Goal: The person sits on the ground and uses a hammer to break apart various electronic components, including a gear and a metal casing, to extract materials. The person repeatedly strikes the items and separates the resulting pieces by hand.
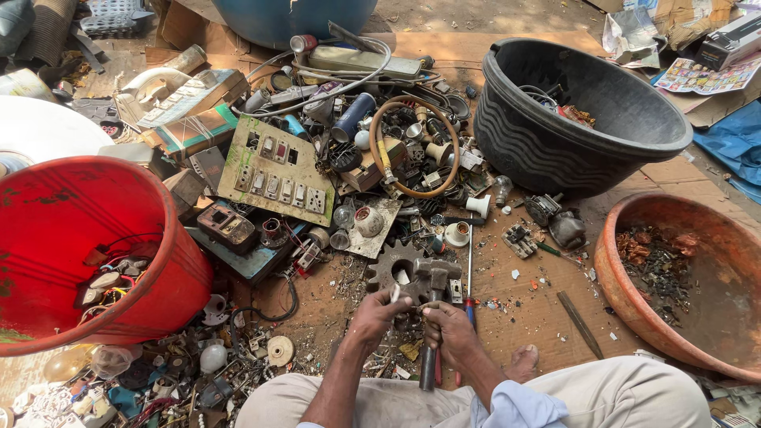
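Hammer (432,279) stands head-up just before the knees, its handle gripped in the closed right hand (449,329). Left hand (379,311) pinches a small pale part (395,292) beside the hammer head. Gear (390,267) lies just behind. Sorting looks partial: behind the hammer a scrap pile (357,150) remains; red tub (47,222), black tub (515,119) and orange basin (626,301) hold little.

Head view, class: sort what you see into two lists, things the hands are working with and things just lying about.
In use:
left hand, pinching a small pale piece
right hand, gripping the hammer
gear wheel beneath

Lying about:
red tub
black tub
switch panel
hose loop
screwdriver
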